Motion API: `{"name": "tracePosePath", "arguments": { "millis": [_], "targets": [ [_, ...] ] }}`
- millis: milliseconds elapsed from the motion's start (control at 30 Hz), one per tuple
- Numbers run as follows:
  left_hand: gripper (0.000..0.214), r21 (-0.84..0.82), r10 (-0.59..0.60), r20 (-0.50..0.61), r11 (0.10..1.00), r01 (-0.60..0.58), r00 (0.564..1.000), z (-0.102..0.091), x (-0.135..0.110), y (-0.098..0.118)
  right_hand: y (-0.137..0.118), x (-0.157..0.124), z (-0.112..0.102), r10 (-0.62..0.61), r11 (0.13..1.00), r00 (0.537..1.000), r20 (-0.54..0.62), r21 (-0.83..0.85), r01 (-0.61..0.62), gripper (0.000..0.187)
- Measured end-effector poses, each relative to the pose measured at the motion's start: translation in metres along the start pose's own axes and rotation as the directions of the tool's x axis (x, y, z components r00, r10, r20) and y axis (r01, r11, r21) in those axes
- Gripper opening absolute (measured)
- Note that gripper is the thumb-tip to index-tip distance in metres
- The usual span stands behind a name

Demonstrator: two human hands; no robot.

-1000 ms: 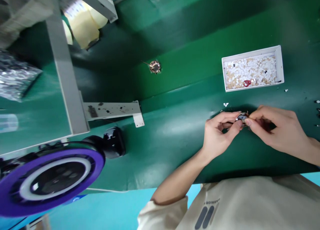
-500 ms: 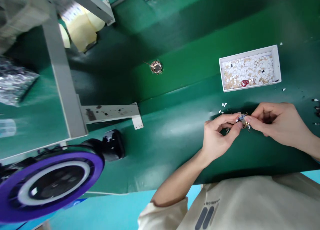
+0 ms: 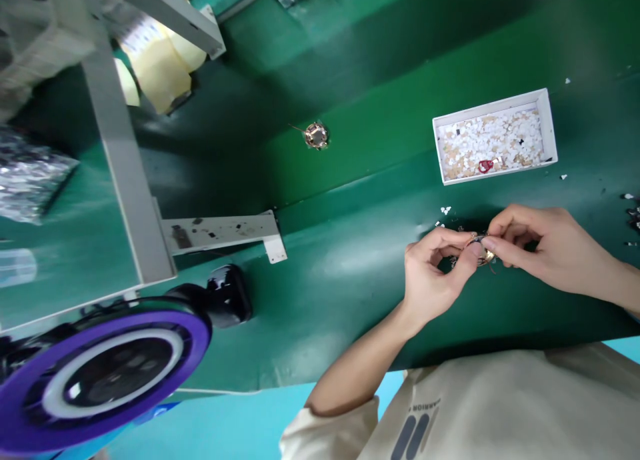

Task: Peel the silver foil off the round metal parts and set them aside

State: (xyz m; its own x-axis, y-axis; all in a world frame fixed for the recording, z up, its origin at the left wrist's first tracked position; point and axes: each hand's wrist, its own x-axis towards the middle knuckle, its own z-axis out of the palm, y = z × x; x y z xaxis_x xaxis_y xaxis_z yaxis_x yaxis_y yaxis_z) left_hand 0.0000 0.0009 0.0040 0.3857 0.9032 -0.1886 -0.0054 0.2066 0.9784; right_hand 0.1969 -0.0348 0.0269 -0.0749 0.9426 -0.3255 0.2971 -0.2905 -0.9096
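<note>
A: Where's the part?
B: The small round metal piece [image 3: 486, 255] is sitting between both grips. Left grip [image 3: 434, 273] is pinching its left edge, right grip [image 3: 537, 247] its right edge. Fingers are hiding much of it; can't tell if it's touching the table [image 3: 350, 260].
A: Handling?
B: Guessing light, stiff, slick where it's shining, probably fragile. Rim is looking like the right hold; I'd be keeping pressure off the middle.
A: Around it?
B: White bits [image 3: 445, 210] are lying just beyond left grip. White box [image 3: 548, 128], full of pale flakes, is standing ahead of both grips. Another round metal piece [image 3: 316, 136] is lying well left of left grip, farther ahead.
</note>
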Motion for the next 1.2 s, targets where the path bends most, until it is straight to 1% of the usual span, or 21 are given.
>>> {"name": "tracePosePath", "arguments": {
  "millis": [100, 200, 300, 400, 467, 500, 567, 600, 667, 700, 733, 767, 800, 867, 933, 1000, 1067, 1133, 1167, 1200],
  "targets": [
    [0.011, -0.006, -0.023, -0.066, 1.0, 0.023, 0.998, -0.001, 0.001, 0.002, -0.002, 0.001, -0.001, 0.066, 0.988, 0.997, 0.05, 0.137, -0.072, 0.038],
    [0.012, -0.041, -0.034, -0.093, 0.999, 0.031, 0.995, -0.002, 0.004, 0.001, -0.001, 0.002, -0.002, 0.101, 0.977, 0.993, 0.058, 0.185, -0.11, 0.045],
    [0.015, -0.047, -0.024, -0.106, 0.999, 0.019, 0.994, -0.001, 0.004, 0.0, 0.0, 0.001, -0.001, 0.106, 0.981, 0.992, 0.072, 0.157, -0.116, 0.042],
    [0.018, -0.014, 0.005, -0.129, 1.0, -0.006, 0.992, -0.002, 0.002, -0.001, 0.0, -0.002, 0.0, 0.092, 0.987, 0.992, 0.089, 0.121, -0.102, 0.039],
    [0.02, 0.039, 0.049, -0.15, 0.998, -0.043, 0.987, -0.006, 0.004, 0.0, -0.001, -0.005, -0.001, 0.046, 0.996, 0.995, 0.086, 0.073, -0.052, 0.037],
    [0.021, 0.075, 0.084, -0.169, 0.995, -0.073, 0.982, -0.01, 0.008, 0.001, -0.002, -0.006, -0.001, 0.003, 1.0, 0.998, 0.062, 0.025, -0.004, 0.036],
    [0.019, 0.153, 0.182, -0.223, 0.977, -0.15, 0.958, -0.024, 0.024, 0.002, 0.0, -0.007, -0.003, -0.117, 0.985, 0.993, -0.02, -0.132, 0.113, 0.032],
    [0.017, 0.196, 0.24, -0.252, 0.961, -0.193, 0.938, -0.033, 0.037, 0.002, 0.001, -0.006, -0.005, -0.182, 0.959, 0.982, -0.059, -0.233, 0.163, 0.028],
    [0.013, 0.295, 0.333, -0.315, 0.924, -0.242, 0.889, -0.052, 0.071, 0.001, 0.007, -0.005, -0.007, -0.286, 0.877, 0.954, -0.091, -0.426, 0.222, 0.023],
    [0.012, 0.37, 0.374, -0.338, 0.897, -0.243, 0.864, -0.062, 0.091, -0.001, 0.009, -0.003, -0.008, -0.317, 0.833, 0.945, -0.087, -0.502, 0.233, 0.022],
    [0.011, 0.446, 0.405, -0.334, 0.863, -0.236, 0.851, -0.07, 0.111, -0.003, 0.012, -0.002, -0.009, -0.341, 0.791, 0.937, -0.08, -0.563, 0.24, 0.022],
    [0.012, 0.498, 0.424, -0.31, 0.835, -0.235, 0.851, -0.077, 0.13, -0.006, 0.015, -0.001, -0.009, -0.361, 0.753, 0.93, -0.07, -0.609, 0.247, 0.022],
    [0.013, 0.546, 0.428, -0.281, 0.807, -0.224, 0.859, -0.082, 0.147, -0.009, 0.017, 0.0, -0.009, -0.379, 0.721, 0.924, -0.059, -0.645, 0.254, 0.022],
    [0.017, 0.631, 0.434, -0.216, 0.745, -0.214, 0.875, -0.088, 0.172, -0.015, 0.019, 0.002, -0.009, -0.405, 0.668, 0.914, -0.025, -0.69, 0.278, 0.023],
    [0.025, 0.702, 0.483, -0.178, 0.673, -0.233, 0.857, -0.094, 0.184, -0.019, 0.02, 0.003, -0.009, -0.434, 0.627, 0.901, 0.022, -0.71, 0.319, 0.022],
    [0.035, 0.746, 0.55, -0.187, 0.619, -0.246, 0.814, -0.104, 0.185, -0.019, 0.02, 0.004, -0.009, -0.469, 0.597, 0.882, 0.052, -0.716, 0.361, 0.023],
    [0.039, 0.778, 0.596, -0.251, 0.593, -0.207, 0.763, -0.122, 0.182, -0.02, 0.02, 0.007, -0.008, -0.501, 0.565, 0.864, 0.059, -0.734, 0.377, 0.024],
    [0.04, 0.798, 0.604, -0.34, 0.591, -0.119, 0.721, -0.144, 0.18, -0.022, 0.02, 0.01, -0.006, -0.519, 0.525, 0.852, 0.063, -0.763, 0.376, 0.025],
    [0.041, 0.795, 0.589, -0.38, 0.602, -0.073, 0.713, -0.155, 0.181, -0.025, 0.02, 0.012, -0.004, -0.525, 0.504, 0.848, 0.075, -0.775, 0.381, 0.027],
    [0.042, 0.788, 0.563, -0.407, 0.615, -0.036, 0.719, -0.164, 0.182, -0.028, 0.019, 0.015, -0.002, -0.53, 0.485, 0.843, 0.092, -0.782, 0.391, 0.028]
  ]
}}
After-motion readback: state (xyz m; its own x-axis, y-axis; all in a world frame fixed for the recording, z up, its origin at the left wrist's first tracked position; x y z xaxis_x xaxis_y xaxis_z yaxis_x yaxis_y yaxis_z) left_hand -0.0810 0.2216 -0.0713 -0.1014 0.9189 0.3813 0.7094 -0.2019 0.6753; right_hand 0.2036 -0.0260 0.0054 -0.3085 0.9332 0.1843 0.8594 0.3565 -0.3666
